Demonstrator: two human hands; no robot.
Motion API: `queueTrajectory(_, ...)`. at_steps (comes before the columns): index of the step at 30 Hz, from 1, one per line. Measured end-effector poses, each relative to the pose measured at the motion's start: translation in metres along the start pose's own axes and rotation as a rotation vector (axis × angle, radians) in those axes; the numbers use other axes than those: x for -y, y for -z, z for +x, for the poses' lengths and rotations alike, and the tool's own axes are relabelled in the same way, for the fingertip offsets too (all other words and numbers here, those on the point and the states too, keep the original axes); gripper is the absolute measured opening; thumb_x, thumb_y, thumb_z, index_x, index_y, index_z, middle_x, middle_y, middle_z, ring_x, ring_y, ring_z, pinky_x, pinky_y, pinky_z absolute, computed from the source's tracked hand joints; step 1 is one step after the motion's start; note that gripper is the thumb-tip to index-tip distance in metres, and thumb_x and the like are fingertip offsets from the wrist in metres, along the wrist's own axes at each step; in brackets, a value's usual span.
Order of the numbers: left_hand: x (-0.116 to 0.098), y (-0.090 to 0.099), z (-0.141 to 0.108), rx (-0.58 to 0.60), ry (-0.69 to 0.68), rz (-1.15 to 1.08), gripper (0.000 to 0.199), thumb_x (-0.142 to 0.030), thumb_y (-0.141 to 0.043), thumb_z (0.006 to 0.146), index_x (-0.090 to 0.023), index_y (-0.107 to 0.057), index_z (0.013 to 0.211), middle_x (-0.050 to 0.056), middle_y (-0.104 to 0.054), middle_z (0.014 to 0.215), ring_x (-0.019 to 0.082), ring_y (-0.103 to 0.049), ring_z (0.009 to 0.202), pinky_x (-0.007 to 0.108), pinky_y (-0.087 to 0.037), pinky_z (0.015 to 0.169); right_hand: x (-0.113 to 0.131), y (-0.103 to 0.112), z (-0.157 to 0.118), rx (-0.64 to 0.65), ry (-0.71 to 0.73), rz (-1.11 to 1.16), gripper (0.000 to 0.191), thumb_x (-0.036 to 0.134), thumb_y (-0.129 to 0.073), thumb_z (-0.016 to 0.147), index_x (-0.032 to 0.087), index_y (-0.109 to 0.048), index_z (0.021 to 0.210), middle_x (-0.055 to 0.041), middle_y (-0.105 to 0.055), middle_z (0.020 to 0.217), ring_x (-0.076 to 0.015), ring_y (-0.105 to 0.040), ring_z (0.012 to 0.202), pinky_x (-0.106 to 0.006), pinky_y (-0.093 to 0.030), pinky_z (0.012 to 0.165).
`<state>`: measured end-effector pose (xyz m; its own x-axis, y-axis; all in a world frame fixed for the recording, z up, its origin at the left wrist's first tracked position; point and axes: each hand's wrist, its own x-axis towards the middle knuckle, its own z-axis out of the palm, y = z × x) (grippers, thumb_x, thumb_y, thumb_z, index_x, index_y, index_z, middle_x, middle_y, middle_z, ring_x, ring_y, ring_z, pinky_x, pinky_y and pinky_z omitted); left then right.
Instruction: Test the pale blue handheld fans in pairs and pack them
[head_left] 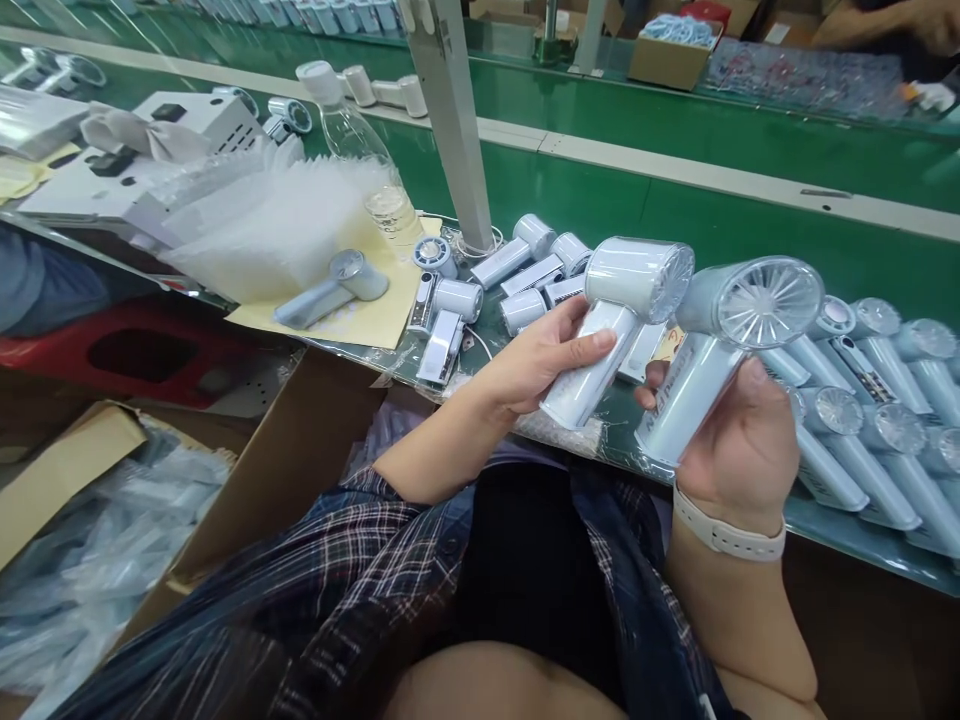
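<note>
The left hand (529,362) holds 1 light-blue fan (634,283) by its handle, the thumb across the front and the fingers closed around it. The fan's round head points to about 2 o'clock, and its handle base to 7 o'clock. The right hand (742,445), between 3 and 4 o'clock from the left, has its fingers wrapped on a second fan (712,345), with dark lettering on the handle and creased clear film across its round face. The 2 fan heads overlap in view; I cannot tell whether they touch.

At 3 o'clock from the right hand, more fans (900,430) lie in 2 rows on the counter (630,440). At 11 o'clock from the left hand, a loose cluster of fans (517,265) lies near the foot of a grey post (454,130). Between 9 and 10 o'clock, 1 fan (334,290) rests on yellow paper (394,310). At 10 o'clock are a clear bottle (356,140) and a pile of plastic bags (277,215). At 8 o'clock, below the counter, a carton (281,450) holds plastic-wrapped things (135,540). A white band (727,530) circles the right wrist.
</note>
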<state>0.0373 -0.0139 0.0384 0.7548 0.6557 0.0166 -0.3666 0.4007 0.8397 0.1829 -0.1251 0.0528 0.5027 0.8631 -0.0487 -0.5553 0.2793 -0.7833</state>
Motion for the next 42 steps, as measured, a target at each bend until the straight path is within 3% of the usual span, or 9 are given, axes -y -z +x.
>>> queueTrajectory(7, 0.003, -0.002, 0.000, -0.093, 0.062, -0.108, 0.050, -0.052, -0.085, 0.084, -0.017, -0.059, 0.108, 0.003, -0.070, 0.088, 0.013, -0.066, 0.069, 0.027, -0.054, 0.065, -0.004, -0.001, -0.004, -0.025, 0.006, -0.048, 0.036, 0.050, -0.089, 0.081, 0.025, -0.077, 0.105, 0.0000, -0.073, 0.091, -0.0183, -0.070, 0.074, -0.029, -0.059, 0.056)
queueTrajectory(11, 0.004, 0.001, 0.003, -0.014, 0.085, -0.188, 0.036, -0.043, -0.074, 0.082, -0.015, -0.061, 0.101, 0.006, -0.072, 0.085, 0.016, -0.067, 0.068, 0.029, -0.055, 0.062, -0.005, 0.000, -0.004, -0.037, 0.027, -0.088, 0.034, 0.050, -0.085, 0.084, 0.026, -0.078, 0.106, 0.0000, -0.072, 0.089, -0.0186, -0.070, 0.075, -0.030, -0.062, 0.056)
queueTrajectory(17, -0.001, -0.001, -0.009, -0.037, 0.032, -0.121, 0.056, -0.028, -0.081, 0.080, -0.020, -0.056, 0.129, 0.009, -0.078, 0.111, 0.024, -0.078, 0.093, 0.034, -0.061, 0.077, -0.007, 0.004, -0.003, -0.135, 0.131, -0.102, 0.023, 0.039, -0.071, 0.096, 0.027, -0.080, 0.115, -0.0036, -0.079, 0.104, -0.0216, -0.077, 0.086, -0.036, -0.070, 0.067)
queueTrajectory(24, 0.005, 0.004, -0.011, 0.025, -0.051, -0.004, 0.077, -0.056, -0.096, 0.074, -0.018, -0.069, 0.134, 0.012, -0.079, 0.112, 0.018, -0.071, 0.088, 0.027, -0.052, 0.075, -0.010, 0.007, -0.002, -0.180, 0.057, -0.206, 0.017, 0.032, -0.067, 0.100, 0.031, -0.081, 0.109, -0.0037, -0.084, 0.093, -0.0228, -0.078, 0.077, -0.035, -0.067, 0.056)
queueTrajectory(29, 0.011, 0.008, -0.006, 0.009, -0.082, 0.045, 0.071, -0.063, -0.091, 0.078, -0.018, -0.072, 0.129, 0.005, -0.076, 0.094, 0.011, -0.061, 0.072, 0.023, -0.044, 0.065, -0.014, 0.008, 0.001, -0.178, 0.062, -0.231, 0.021, 0.036, -0.070, 0.096, 0.025, -0.081, 0.110, -0.0051, -0.083, 0.090, -0.0234, -0.078, 0.074, -0.035, -0.066, 0.056)
queueTrajectory(33, 0.002, 0.009, -0.009, -0.016, -0.148, 0.166, 0.061, -0.056, -0.090, 0.081, -0.018, -0.074, 0.125, 0.009, -0.078, 0.106, 0.020, -0.071, 0.097, 0.032, -0.055, 0.087, -0.012, 0.004, 0.002, -0.034, 0.143, -0.215, 0.023, 0.042, -0.077, 0.086, 0.027, -0.080, 0.104, -0.0037, -0.083, 0.101, -0.0285, -0.079, 0.098, -0.048, -0.069, 0.084)
queueTrajectory(37, -0.009, 0.015, -0.012, 0.037, -0.335, 0.479, 0.048, -0.042, -0.093, 0.079, -0.022, -0.078, 0.120, 0.014, -0.075, 0.136, 0.036, -0.056, 0.148, 0.051, -0.043, 0.123, -0.010, 0.004, 0.000, 0.137, 0.382, -0.435, 0.055, 0.022, -0.099, 0.064, 0.030, -0.075, 0.113, -0.0025, -0.081, 0.124, -0.0319, -0.071, 0.129, -0.058, -0.046, 0.125)
queueTrajectory(39, -0.010, 0.019, -0.011, 0.066, -0.481, 0.604, 0.032, -0.040, -0.087, 0.085, -0.026, -0.082, 0.114, 0.011, -0.071, 0.146, 0.036, -0.041, 0.162, 0.058, -0.032, 0.131, -0.009, 0.006, 0.000, 0.212, 0.512, -0.501, 0.058, 0.027, -0.101, 0.064, 0.030, -0.073, 0.115, -0.0049, -0.078, 0.134, -0.0333, -0.064, 0.141, -0.061, -0.034, 0.133)
queueTrajectory(42, -0.007, 0.025, -0.007, 0.070, -0.610, 0.689, 0.022, -0.046, -0.079, 0.092, -0.029, -0.084, 0.106, 0.008, -0.073, 0.144, 0.035, -0.044, 0.161, 0.063, -0.031, 0.130, -0.011, 0.015, -0.002, 0.212, 0.554, -0.536, 0.052, 0.038, -0.101, 0.066, 0.032, -0.072, 0.109, -0.0039, -0.076, 0.136, -0.0364, -0.052, 0.153, -0.068, -0.028, 0.134)
